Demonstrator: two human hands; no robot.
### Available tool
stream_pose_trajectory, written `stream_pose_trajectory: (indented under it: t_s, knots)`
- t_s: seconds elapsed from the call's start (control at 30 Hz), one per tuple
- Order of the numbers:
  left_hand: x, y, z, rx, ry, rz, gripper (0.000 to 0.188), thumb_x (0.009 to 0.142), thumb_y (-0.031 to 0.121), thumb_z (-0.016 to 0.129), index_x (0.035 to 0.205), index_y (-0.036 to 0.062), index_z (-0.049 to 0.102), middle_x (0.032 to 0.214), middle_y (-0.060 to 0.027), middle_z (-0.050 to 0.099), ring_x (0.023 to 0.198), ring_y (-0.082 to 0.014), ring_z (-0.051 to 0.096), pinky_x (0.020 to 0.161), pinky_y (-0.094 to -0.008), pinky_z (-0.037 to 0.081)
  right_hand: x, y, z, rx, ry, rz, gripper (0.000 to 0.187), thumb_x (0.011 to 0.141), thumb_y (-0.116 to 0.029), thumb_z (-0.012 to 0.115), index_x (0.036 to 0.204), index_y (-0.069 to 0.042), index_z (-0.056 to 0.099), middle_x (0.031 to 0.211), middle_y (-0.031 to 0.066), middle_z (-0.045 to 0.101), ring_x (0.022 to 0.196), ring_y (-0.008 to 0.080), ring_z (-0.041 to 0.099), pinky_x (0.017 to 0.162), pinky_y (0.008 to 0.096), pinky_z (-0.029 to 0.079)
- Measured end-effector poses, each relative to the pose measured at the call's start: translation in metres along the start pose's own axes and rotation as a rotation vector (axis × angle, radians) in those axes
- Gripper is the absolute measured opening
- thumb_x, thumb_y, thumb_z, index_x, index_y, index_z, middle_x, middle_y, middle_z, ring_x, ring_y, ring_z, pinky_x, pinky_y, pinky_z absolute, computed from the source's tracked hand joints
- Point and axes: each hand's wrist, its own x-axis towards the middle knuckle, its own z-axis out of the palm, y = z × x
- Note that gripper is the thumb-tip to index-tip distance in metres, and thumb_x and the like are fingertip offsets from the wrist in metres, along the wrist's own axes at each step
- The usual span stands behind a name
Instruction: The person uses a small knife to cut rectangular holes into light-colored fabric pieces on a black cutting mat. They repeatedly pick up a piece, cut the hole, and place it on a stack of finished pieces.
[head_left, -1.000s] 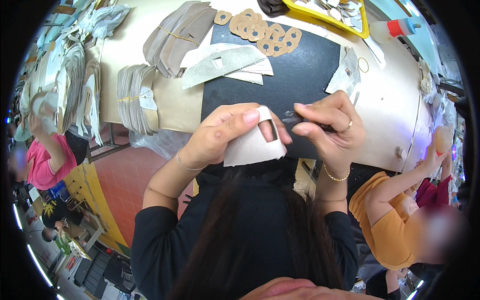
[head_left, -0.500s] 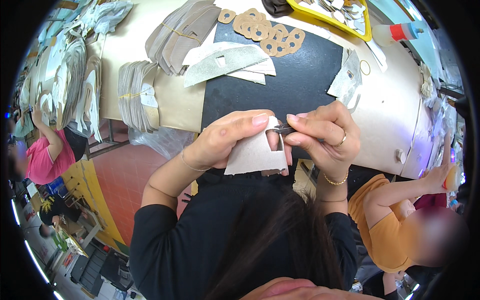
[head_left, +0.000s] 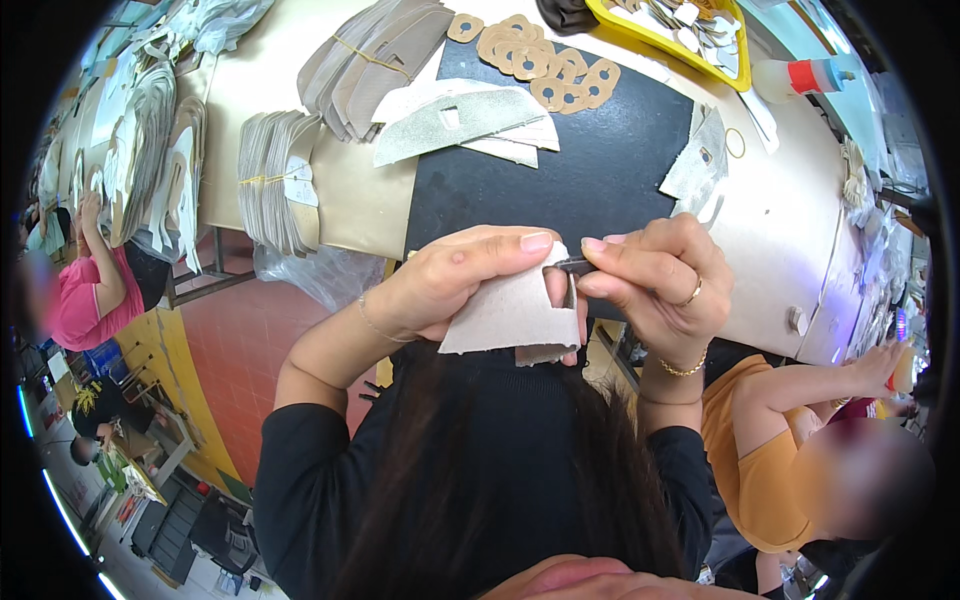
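Pale grey cut-out piece (head_left: 505, 318) with notch, pinched by left hand (head_left: 455, 280), right hand (head_left: 655, 280) pinching small dark tool (head_left: 570, 268)

One view only: a head-worn fisheye, looking steeply down over the wearer's own hair and dark sleeves. It faces forward across the worktop (head_left: 780, 230); the black mat (head_left: 590, 170) lies past the hands, centre-top. It sits close, with the hands filling mid-frame just nearer than the mat. Straight edges bow at the rim. Left of the mat the view drops to red floor (head_left: 255, 340); right of it, another person's arm (head_left: 800, 385). No second view to overlap.
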Motion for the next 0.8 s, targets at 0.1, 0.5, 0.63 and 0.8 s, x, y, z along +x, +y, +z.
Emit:
stream_pose_trajectory:
  t_s: [0.1,0.5,0.63,0.8]
  knots:
    - [0.000,0.001,0.002,0.115,0.063,-0.011,0.040,0.104,0.035,0.043,0.093,0.0009,0.060,0.094,-0.0226,0.068,0.082,-0.0301,0.071,0.071,-0.0337,0.058,0.001,0.000,-0.001,-0.017,0.002,-0.019,0.030,0.065,-0.018,0.087,0.093,-0.010,0.078,0.072,0.0011,0.062,0.063,0.0134,0.065,0.053,0.0245,0.049]
    - [0.001,0.006,0.012,0.209,0.162,-0.061,0.042,0.103,0.034,0.040,0.088,0.0002,0.058,0.090,-0.0271,0.067,0.078,-0.0351,0.070,0.068,-0.0373,0.059,0.006,0.001,-0.006,-0.054,-0.057,-0.067,0.030,0.066,-0.018,0.087,0.093,-0.010,0.077,0.071,0.0009,0.062,0.061,0.0137,0.065,0.051,0.0244,0.047]
    - [0.001,0.004,0.010,0.157,0.159,-0.076,0.042,0.103,0.034,0.040,0.087,0.0003,0.059,0.091,-0.0270,0.067,0.077,-0.0348,0.070,0.068,-0.0375,0.059,0.006,0.003,-0.007,-0.045,-0.072,-0.048,0.029,0.066,-0.017,0.087,0.093,-0.009,0.077,0.071,0.0016,0.062,0.061,0.0142,0.065,0.051,0.0250,0.047]
    - [0.007,-0.002,-0.006,0.364,0.170,-0.087,0.053,0.106,0.039,0.034,0.095,-0.0036,0.063,0.096,-0.0218,0.067,0.084,-0.0296,0.068,0.079,-0.0362,0.054,0.003,0.025,-0.012,-0.082,-0.038,0.085,0.025,0.070,-0.013,0.086,0.092,-0.005,0.076,0.071,0.0058,0.061,0.060,0.0149,0.061,0.052,0.0258,0.046]
